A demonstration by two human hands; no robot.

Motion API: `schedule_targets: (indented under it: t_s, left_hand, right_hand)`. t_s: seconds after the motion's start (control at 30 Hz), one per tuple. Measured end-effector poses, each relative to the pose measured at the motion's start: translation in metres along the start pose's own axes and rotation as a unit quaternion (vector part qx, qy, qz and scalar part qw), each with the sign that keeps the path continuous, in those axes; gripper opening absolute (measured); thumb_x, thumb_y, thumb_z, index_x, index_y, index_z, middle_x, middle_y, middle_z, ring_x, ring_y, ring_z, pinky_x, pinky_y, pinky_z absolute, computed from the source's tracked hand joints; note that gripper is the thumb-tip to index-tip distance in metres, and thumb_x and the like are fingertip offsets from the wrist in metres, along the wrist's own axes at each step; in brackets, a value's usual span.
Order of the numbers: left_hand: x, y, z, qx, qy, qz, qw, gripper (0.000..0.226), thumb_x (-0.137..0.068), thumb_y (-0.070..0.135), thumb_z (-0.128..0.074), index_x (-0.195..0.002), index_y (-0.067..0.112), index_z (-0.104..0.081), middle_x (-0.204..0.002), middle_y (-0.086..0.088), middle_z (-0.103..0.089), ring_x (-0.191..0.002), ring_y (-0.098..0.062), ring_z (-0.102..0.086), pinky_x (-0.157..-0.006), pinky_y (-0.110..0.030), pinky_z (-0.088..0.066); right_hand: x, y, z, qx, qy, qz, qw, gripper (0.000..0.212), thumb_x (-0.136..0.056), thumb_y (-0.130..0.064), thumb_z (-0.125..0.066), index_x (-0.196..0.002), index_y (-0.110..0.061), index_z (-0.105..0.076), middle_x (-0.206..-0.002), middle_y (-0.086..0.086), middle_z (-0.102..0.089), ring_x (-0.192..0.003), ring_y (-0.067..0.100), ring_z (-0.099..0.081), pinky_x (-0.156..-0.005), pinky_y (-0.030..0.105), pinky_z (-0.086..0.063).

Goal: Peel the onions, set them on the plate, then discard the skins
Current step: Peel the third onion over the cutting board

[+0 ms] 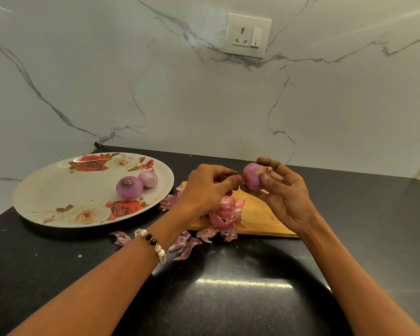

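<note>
Right hand [280, 197] raised above the far end of a wooden cutting board [257, 217], palm toward the camera; its thumb and curled fingers cup a purple onion [252, 176], with the fingertips [264, 161] wrapped over the top of the bulb and a small tan patch of skin showing beside the thumb. Left hand [205, 187] just to the left of that onion, back of the hand toward the camera, fingers bent inward and bunched close together with their tips next to the bulb's left side; whether they pinch a scrap of skin or actually touch the bulb cannot be told. Directly beneath both hands, a heap of pink-red onion skins [224, 213] lies on the near-left part of the board, and further loose pieces are scattered off its near edge onto the black countertop [228, 299]. A beaded bracelet [153, 243] circles the left wrist, nearer the camera than the fingers. To the left of the left hand, a round plate [46, 190] printed with red and cream roses rests on the countertop, its right rim close to the board's corner; two peeled onions [129, 187] sit on its right half, touching each other. Beyond the fingers rises a white marble-veined wall [155, 81] carrying a socket and switch panel [247, 35].
</note>
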State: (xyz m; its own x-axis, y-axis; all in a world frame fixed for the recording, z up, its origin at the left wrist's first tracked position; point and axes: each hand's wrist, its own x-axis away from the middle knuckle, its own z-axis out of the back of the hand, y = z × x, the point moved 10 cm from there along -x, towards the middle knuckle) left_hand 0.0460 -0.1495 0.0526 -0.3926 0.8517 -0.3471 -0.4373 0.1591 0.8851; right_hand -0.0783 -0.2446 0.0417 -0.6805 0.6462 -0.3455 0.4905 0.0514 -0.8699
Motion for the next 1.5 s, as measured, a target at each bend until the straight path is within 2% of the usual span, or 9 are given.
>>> schedule_targets:
  t_s: [0.1,0.23,0.33,0.5,0.63,0.77,1.0,1.2,1.5]
  left_hand:
    - [0.002,-0.001,-0.007,0.043,-0.026,0.015,0.999,0.032,-0.082,0.030,-0.071,-0.110,0.015,-0.070,-0.091,-0.001,-0.074,-0.074,-0.014,-0.072,-0.074,-0.030,-0.059]
    - [0.002,-0.008,-0.007,0.059,-0.022,0.030,0.998,0.027,-0.082,0.020,-0.074,-0.107,0.013,-0.071,-0.089,-0.004,-0.074,-0.074,-0.017,-0.072,-0.077,-0.036,-0.060]
    - [0.001,-0.006,-0.004,0.051,-0.016,0.024,0.998,0.023,-0.082,0.013,-0.073,-0.104,0.008,-0.072,-0.084,-0.006,-0.074,-0.073,-0.017,-0.072,-0.075,-0.033,-0.060]
    - [0.001,-0.005,-0.004,0.042,-0.021,0.016,0.999,0.018,-0.085,0.004,-0.067,-0.103,0.003,-0.072,-0.080,-0.009,-0.073,-0.068,-0.018,-0.072,-0.069,-0.030,-0.060]
    - [0.001,-0.008,-0.003,0.066,-0.017,0.034,0.997,0.016,-0.087,0.002,-0.064,-0.100,-0.001,-0.072,-0.077,-0.014,-0.073,-0.067,-0.022,-0.072,-0.066,-0.029,-0.060]
    - [0.003,-0.009,-0.011,0.118,-0.053,0.062,0.990,0.017,-0.088,0.009,-0.065,-0.101,-0.001,-0.071,-0.082,-0.017,-0.073,-0.074,-0.024,-0.072,-0.070,-0.031,-0.060]
    - [0.004,-0.011,-0.010,0.090,-0.053,0.063,0.992,0.014,-0.085,0.004,-0.067,-0.097,-0.002,-0.071,-0.076,-0.013,-0.073,-0.066,-0.019,-0.072,-0.061,-0.024,-0.058]
    - [0.003,-0.012,-0.005,0.093,-0.034,0.055,0.994,0.015,-0.086,-0.003,-0.063,-0.099,-0.003,-0.071,-0.077,-0.016,-0.072,-0.065,-0.021,-0.071,-0.060,-0.026,-0.058]
    - [0.005,-0.012,-0.014,0.120,-0.080,0.084,0.986,0.014,-0.086,0.009,-0.067,-0.099,0.002,-0.071,-0.082,-0.015,-0.073,-0.072,-0.021,-0.072,-0.064,-0.027,-0.059]
  right_hand:
    - [0.002,0.001,-0.003,0.026,-0.004,0.001,1.000,0.056,-0.060,-0.015,-0.087,-0.111,-0.004,-0.066,-0.123,0.027,-0.060,-0.108,0.041,-0.065,-0.079,0.045,-0.059]
    - [0.002,0.001,-0.005,0.069,0.005,0.005,0.998,0.055,-0.060,-0.015,-0.081,-0.112,-0.005,-0.064,-0.122,0.023,-0.062,-0.103,0.038,-0.068,-0.075,0.043,-0.060]
    - [0.002,0.003,-0.006,0.106,-0.005,0.017,0.994,0.061,-0.057,-0.026,-0.092,-0.111,-0.011,-0.068,-0.118,0.016,-0.067,-0.105,0.038,-0.067,-0.078,0.046,-0.060]
    - [0.001,0.003,-0.003,0.123,0.007,0.017,0.992,0.071,-0.050,-0.040,-0.096,-0.111,-0.014,-0.069,-0.113,0.012,-0.069,-0.104,0.033,-0.067,-0.076,0.038,-0.060]
    - [0.001,0.002,-0.004,0.128,0.010,0.018,0.992,0.074,-0.049,-0.042,-0.096,-0.111,-0.013,-0.069,-0.111,0.012,-0.069,-0.103,0.031,-0.067,-0.074,0.034,-0.059]
    - [0.002,-0.001,-0.003,0.139,0.012,0.025,0.990,0.070,-0.048,-0.043,-0.096,-0.108,-0.016,-0.071,-0.112,0.015,-0.069,-0.105,0.034,-0.066,-0.075,0.033,-0.059]
    - [0.001,0.003,-0.007,0.159,-0.003,0.025,0.987,0.065,-0.046,-0.046,-0.096,-0.103,-0.023,-0.074,-0.113,0.012,-0.069,-0.108,0.032,-0.065,-0.079,0.031,-0.058]
    - [0.001,0.002,-0.007,0.142,-0.004,0.026,0.989,0.066,-0.046,-0.044,-0.096,-0.104,-0.020,-0.074,-0.107,0.007,-0.071,-0.104,0.027,-0.067,-0.078,0.030,-0.058]
    - [0.001,-0.001,-0.003,0.175,0.008,0.036,0.984,0.070,-0.045,-0.048,-0.095,-0.105,-0.020,-0.071,-0.109,0.010,-0.070,-0.107,0.031,-0.065,-0.078,0.030,-0.058]
